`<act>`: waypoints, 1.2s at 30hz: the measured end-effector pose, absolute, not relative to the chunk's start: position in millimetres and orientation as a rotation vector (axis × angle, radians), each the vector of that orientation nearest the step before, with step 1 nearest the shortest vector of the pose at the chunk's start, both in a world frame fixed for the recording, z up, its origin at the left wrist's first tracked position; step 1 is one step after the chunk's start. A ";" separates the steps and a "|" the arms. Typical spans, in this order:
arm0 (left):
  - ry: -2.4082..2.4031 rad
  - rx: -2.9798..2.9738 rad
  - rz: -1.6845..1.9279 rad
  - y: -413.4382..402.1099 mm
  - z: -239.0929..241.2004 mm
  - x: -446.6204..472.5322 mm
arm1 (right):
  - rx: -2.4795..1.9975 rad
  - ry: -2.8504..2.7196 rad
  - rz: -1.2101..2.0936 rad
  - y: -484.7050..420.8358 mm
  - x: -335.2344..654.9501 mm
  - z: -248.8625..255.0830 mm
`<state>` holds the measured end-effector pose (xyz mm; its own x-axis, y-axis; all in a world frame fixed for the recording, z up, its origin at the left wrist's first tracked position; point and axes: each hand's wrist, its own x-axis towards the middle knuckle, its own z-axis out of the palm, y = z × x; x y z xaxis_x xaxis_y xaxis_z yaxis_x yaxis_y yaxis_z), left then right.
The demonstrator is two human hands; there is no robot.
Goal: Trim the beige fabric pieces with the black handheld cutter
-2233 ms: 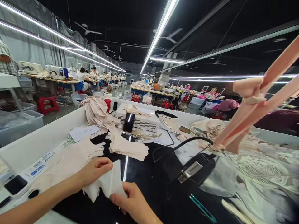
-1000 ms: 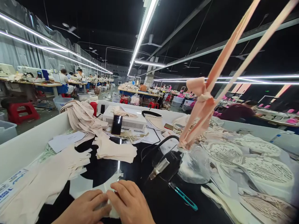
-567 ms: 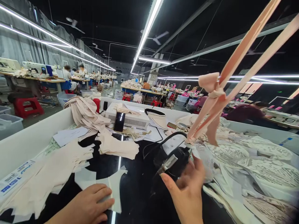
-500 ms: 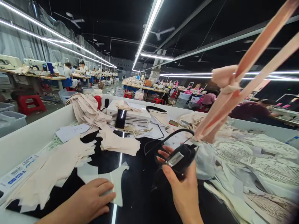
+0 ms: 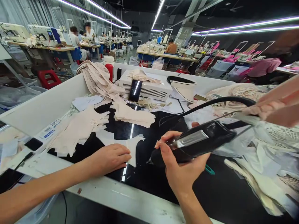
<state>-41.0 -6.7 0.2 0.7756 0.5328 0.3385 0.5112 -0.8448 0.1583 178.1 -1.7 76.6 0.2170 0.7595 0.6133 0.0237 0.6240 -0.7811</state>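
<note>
- Black handheld tool [image 5: 198, 148]: off the table's near middle, in the right hand [image 5: 184, 171], whose fingers and thumb are wrapped around its body.
- Its long axis slants gently from upper right to lower left; the narrow end points left, toward the white cut piece [image 5: 132, 149], near it but apart. Whether the tip meets the black tabletop [image 5: 149, 186] cannot be told.
- Metal plate [image 5: 192, 139] on its upper side, lying along the same axis.
- Peach straps [image 5: 277, 99], blurred, beside its rear end; a black cable [image 5: 217, 100] arches behind it.
- Left hand [image 5: 111, 160]: palm down, fingers stretched out over the white cut piece.
- Beyond them, a beige fabric stack [image 5: 133, 115].
- Against half a second ago, the tool has come closer and lies less steeply; the left hand has stayed on the piece, and the table's front edge [image 5: 140, 199] has come into view.
</note>
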 end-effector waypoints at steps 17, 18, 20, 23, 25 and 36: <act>0.787 2.958 0.587 -4.7 -3.6 -13.8 | -0.569 -1.161 0.819 -14.1 162.2 61.6; 0.797 2.932 0.610 -4.9 -3.1 -13.7 | -0.558 -1.161 0.813 -13.4 161.3 61.5; 0.805 2.911 0.631 -5.0 -2.3 -13.2 | -0.537 -1.156 0.807 -11.6 159.7 61.2; 0.805 2.925 0.627 -4.4 -2.6 -12.0 | -0.528 -1.152 0.802 -8.7 157.8 60.2; 0.802 2.944 0.620 -3.8 -3.8 -11.4 | -0.525 -1.159 0.793 -7.3 157.3 59.0; 0.963 2.815 0.631 -5.2 5.7 -10.3 | -0.546 -1.194 0.771 -7.6 160.8 54.7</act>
<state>-10.3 -5.2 5.7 0.7141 0.6055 0.3514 0.5641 -0.7949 0.2234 160.8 -7.6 54.7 0.1707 0.7736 0.6103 -0.2387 0.6334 -0.7361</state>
